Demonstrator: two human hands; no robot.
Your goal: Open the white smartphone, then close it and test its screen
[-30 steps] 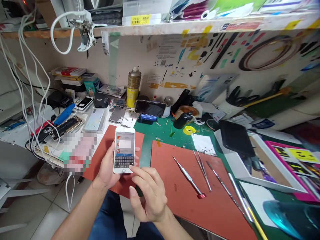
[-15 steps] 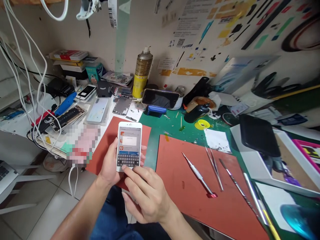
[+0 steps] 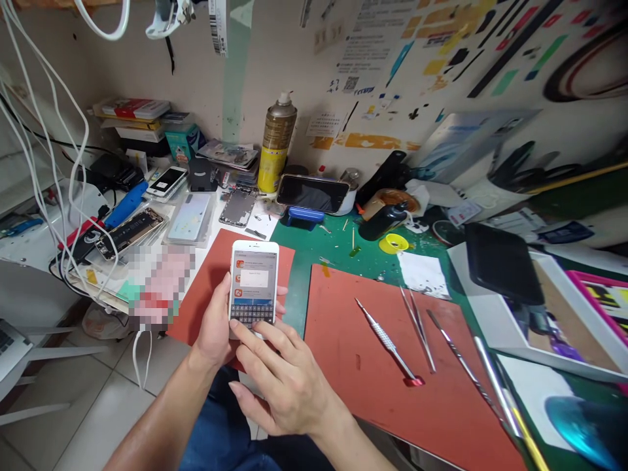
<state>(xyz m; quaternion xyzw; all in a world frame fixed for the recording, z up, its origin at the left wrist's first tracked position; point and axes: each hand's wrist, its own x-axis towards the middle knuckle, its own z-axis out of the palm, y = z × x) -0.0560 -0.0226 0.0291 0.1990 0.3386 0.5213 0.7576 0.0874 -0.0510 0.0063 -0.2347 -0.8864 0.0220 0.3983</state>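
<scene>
My left hand [image 3: 214, 327] is wrapped round a white smartphone [image 3: 253, 282], holding it upright over the edge of a red-brown mat [image 3: 206, 294]. Its lit screen shows a dialog box above an on-screen keyboard. My right hand [image 3: 284, 383] sits just below the phone with fingers spread, and its index fingertip rests on the lower left of the keyboard. It holds nothing.
On the larger red mat [image 3: 392, 386] lie a metal pry tool with a red end [image 3: 387, 343], tweezers [image 3: 417, 320] and another thin tool [image 3: 458, 356]. A dark phone on a blue stand [image 3: 307, 196], a spray can [image 3: 277, 144] and phone parts [image 3: 132, 232] crowd the back. White cables [image 3: 59, 163] hang at left.
My right index finger has slid from the phone's lower right to the lower left of the keyboard. The view has tilted down, so the shelf above has left the picture.
</scene>
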